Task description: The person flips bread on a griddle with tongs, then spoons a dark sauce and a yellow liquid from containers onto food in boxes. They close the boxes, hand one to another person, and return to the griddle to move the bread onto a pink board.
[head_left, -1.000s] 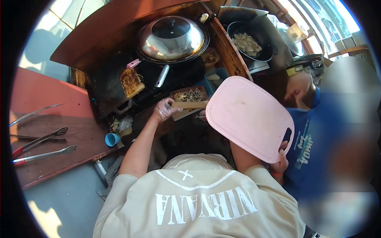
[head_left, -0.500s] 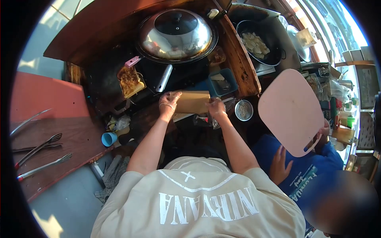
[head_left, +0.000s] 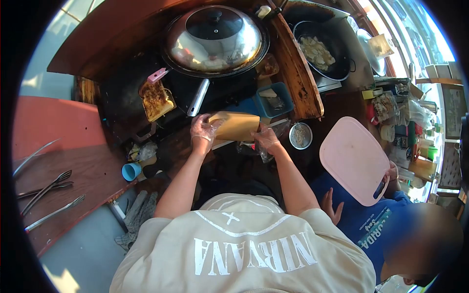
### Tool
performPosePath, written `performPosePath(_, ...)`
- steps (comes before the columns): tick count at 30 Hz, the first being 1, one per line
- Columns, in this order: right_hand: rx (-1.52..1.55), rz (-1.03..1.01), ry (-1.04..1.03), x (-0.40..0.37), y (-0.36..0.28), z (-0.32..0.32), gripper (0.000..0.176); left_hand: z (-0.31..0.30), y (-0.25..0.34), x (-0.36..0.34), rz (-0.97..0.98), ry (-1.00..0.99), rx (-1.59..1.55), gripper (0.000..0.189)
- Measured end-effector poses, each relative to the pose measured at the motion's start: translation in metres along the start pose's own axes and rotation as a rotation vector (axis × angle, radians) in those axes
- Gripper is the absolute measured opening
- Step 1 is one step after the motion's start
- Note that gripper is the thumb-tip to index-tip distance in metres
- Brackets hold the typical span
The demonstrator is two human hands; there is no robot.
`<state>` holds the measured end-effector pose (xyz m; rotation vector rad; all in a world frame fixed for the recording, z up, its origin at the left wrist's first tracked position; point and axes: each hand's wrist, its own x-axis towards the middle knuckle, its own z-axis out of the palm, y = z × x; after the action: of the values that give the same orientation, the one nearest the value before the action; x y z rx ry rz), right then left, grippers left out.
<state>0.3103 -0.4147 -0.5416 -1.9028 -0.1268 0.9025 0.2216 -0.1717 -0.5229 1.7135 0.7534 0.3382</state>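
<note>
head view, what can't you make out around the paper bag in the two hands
All in the head view:
- paper bag, gripped by left hand and right hand: contents hidden by its own brown wall.
- Food under the steel lid: covered by the lid, and glare on it.
- steel bowl: contents too small to tell.

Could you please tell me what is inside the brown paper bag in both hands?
Only the plain outside of the brown paper bag shows, gripped by the gloved left hand and right hand. Its walls cover whatever is inside.
</note>
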Motion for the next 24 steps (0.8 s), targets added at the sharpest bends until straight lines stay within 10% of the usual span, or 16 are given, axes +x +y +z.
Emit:
performPosePath(9, 0.219, 0.058, -0.242, 0.023, 0.016, 0.005, 0.068, 0.011, -0.024, 0.003, -0.205, -0.054, -0.177, 0.038)
performPosePath(12, 0.804, 0.178, -0.143, 0.018, 0.014, 0.02, 0.076, 0.012, -0.032, 0.009, -0.138, 0.009, 0.025, 0.044)
performPosePath(18, 0.791, 0.258, -0.053, 0.037, 0.027, 0.031, 0.09, 0.01, -0.048, 0.014, -0.227, -0.078, -0.33, 0.049)
performPosePath(24, 0.448, 0.182, -0.062, 0.057, 0.049, 0.028, 0.058, 0.019, -0.066, 0.021, -0.163, -0.116, 0.218, 0.058)
